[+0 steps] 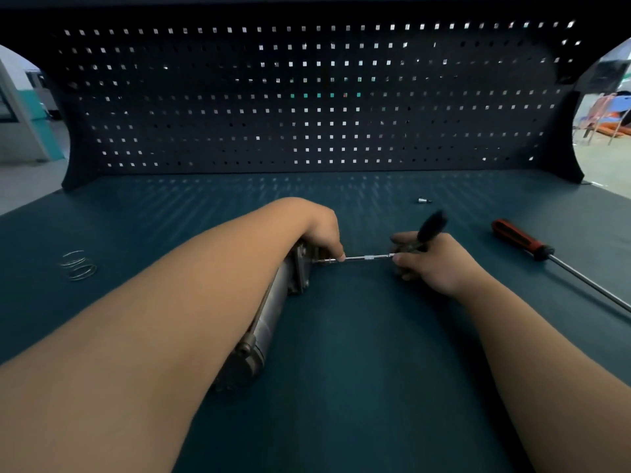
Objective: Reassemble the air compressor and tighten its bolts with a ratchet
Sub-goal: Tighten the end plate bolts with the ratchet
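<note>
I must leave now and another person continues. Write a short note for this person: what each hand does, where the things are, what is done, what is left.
Left hand: steadies the compressor at its far end cap, fingertips on the extension bar.
Right hand: grips the ratchet, handle blurred.
Compressor lies on the mat, under the left forearm.
Loose on the mat: spring on the left, small socket and red screwdriver on the right.
Done: body looks assembled.
Left: finish the bolts; how many are tight cannot be seen.
</note>
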A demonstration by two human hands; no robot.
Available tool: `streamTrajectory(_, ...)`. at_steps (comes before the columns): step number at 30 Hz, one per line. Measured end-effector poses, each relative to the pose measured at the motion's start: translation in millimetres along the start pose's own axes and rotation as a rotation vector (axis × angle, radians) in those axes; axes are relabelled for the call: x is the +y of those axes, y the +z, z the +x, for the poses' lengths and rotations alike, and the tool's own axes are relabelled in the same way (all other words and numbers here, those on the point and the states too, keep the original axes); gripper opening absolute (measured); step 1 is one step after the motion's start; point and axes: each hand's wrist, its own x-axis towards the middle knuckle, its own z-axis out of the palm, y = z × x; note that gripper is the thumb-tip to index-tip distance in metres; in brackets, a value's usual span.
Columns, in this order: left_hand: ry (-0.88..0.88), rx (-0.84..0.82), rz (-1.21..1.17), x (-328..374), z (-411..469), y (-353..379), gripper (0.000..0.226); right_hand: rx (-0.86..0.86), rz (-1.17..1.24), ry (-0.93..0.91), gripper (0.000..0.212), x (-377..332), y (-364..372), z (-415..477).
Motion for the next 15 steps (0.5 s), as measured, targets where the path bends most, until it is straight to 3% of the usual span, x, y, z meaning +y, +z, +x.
streamTrajectory(3, -0.022, -0.036, -0.148, 0, 0, 1, 0.024, 0.004, 0.034, 0.019, 0.011, -5, -2, -3)
streamTrajectory(9, 0.044, -0.02, -0.213, 1, -11, 0, 0.024, 0.074, -0.094, 0.21, 0.048, -10, 8, -3)
streamTrajectory(12, 0.092, 0.04, -0.095, 3, -19, 1, 0.028, 0.101, -0.143, 0.211, 0.044, -9, 11, -2)
streamTrajectory(15, 0.109, 0.092, 0.043, 5, -24, 4, 0.03, 0.137, -0.028, 0.17, 0.027, -9, 14, -4)
